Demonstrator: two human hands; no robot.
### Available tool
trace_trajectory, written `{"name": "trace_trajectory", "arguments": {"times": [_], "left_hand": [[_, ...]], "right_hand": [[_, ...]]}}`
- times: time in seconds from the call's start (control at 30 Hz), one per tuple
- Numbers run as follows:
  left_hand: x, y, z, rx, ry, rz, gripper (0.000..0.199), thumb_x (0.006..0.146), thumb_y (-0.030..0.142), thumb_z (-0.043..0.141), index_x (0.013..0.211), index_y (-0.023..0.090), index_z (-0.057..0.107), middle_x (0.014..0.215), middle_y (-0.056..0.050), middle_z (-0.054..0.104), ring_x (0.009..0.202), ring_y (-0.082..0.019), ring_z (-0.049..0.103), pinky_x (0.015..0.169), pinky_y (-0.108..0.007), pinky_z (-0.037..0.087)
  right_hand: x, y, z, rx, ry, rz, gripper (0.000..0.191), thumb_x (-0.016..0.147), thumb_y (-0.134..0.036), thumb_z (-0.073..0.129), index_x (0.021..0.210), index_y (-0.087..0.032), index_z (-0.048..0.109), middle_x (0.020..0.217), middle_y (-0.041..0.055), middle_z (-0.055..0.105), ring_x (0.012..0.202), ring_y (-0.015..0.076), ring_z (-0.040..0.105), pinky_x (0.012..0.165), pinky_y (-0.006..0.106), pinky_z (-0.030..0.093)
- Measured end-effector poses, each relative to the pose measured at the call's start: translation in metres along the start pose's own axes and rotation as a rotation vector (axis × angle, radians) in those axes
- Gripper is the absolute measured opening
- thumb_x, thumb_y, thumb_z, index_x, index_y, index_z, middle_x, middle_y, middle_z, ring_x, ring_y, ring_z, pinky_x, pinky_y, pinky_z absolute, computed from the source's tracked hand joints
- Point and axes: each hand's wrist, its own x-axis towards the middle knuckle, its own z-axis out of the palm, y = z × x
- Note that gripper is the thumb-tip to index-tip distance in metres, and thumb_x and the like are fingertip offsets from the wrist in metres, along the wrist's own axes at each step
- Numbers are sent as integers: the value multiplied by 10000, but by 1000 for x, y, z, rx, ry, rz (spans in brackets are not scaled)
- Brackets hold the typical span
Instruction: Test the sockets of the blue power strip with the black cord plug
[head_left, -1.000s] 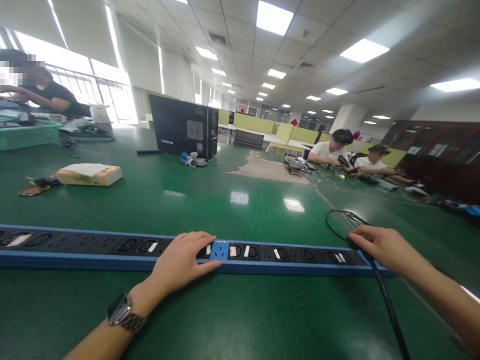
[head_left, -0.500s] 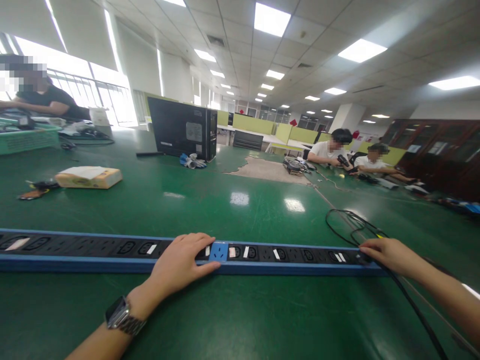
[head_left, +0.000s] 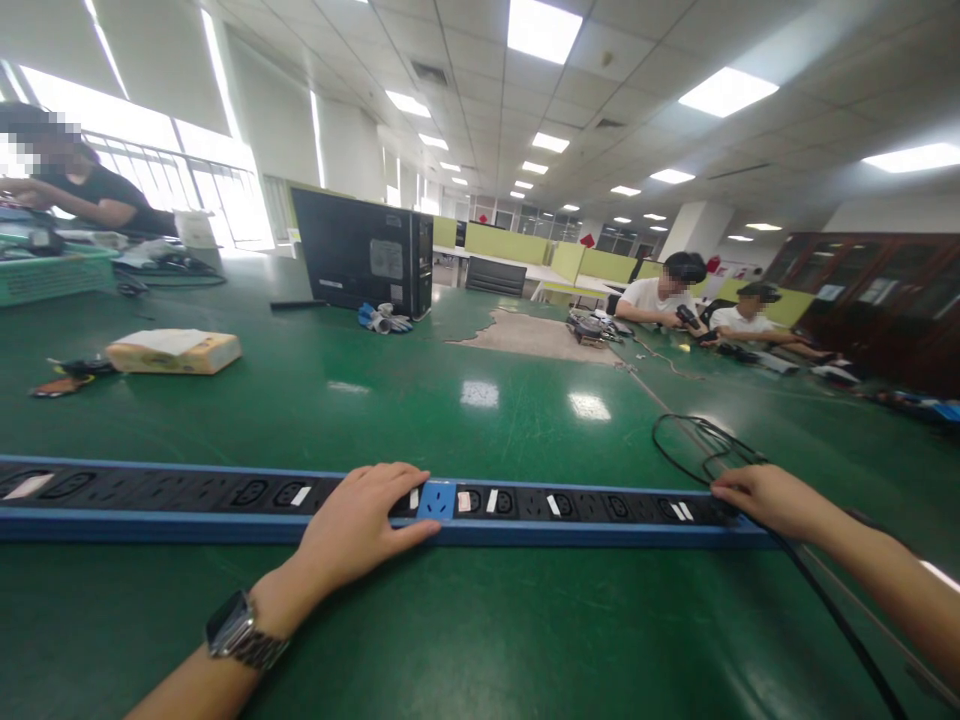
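Note:
A long blue power strip [head_left: 585, 540] with black sockets, one blue socket and white stickers lies across the table in front of me. My left hand [head_left: 367, 520] grips it near the middle, thumb along the near edge and fingers over the far side, beside the blue socket. At its right end, my right hand [head_left: 772, 500] has thumb and fingers pinched over a small dark part [head_left: 724, 508], mostly covered by the fingertips. From beneath that hand a black cable [head_left: 832, 600] runs toward the lower right, and more of it loops behind the strip's end.
On the green table [head_left: 480, 640] stand a black computer case [head_left: 352, 250], grey-blue gloves [head_left: 385, 318] and a yellow tissue pack [head_left: 176, 352]. A green basket [head_left: 60, 275] is at the left. One person sits at the left, two at the far right.
My right hand has shifted slightly left and up at the strip's end, its fingers still pinched. My left hand keeps its hold on the strip.

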Motion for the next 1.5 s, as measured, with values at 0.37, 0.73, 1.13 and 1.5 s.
{"name": "trace_trajectory", "arguments": {"times": [0.37, 0.73, 1.13, 1.5], "left_hand": [[0, 0, -1, 16, -6, 11, 619, 782, 660, 508, 1202, 219, 618, 1218, -93, 650, 1115, -285, 584, 981, -455, 429], [1, 2, 0, 18, -21, 2, 620, 784, 658, 506, 1205, 216, 615, 1238, -89, 640, 1138, -278, 570, 995, -451, 419], [0, 1, -1, 10, -5, 1, 619, 776, 658, 515, 1204, 225, 623, 1225, -88, 650, 1122, -284, 584, 983, -459, 434], [1, 0, 0, 7, -7, 1, 628, 768, 662, 522, 1194, 213, 630, 1214, -89, 654, 1120, -291, 586, 983, -466, 434]], "right_hand": [[-10, -6, 22, -34, 90, 60, 368, 872, -451, 409, 889, -236, 708, 790, 54, 728, 744, 222, 652, 679, 307, 436], [-14, 4, 7, -62, 149, 101, 371, 832, -444, 430, 927, -236, 722, 842, 54, 746, 782, 254, 680, 698, 344, 494], [-11, 43, -1, -103, 56, 65, 306, 751, -335, 518, 889, -239, 774, 930, 51, 758, 867, 277, 698, 764, 365, 537], [-5, 33, 13, -120, 12, 66, 297, 777, -287, 500, 891, -257, 773, 901, 47, 761, 834, 265, 702, 737, 353, 528]]}}
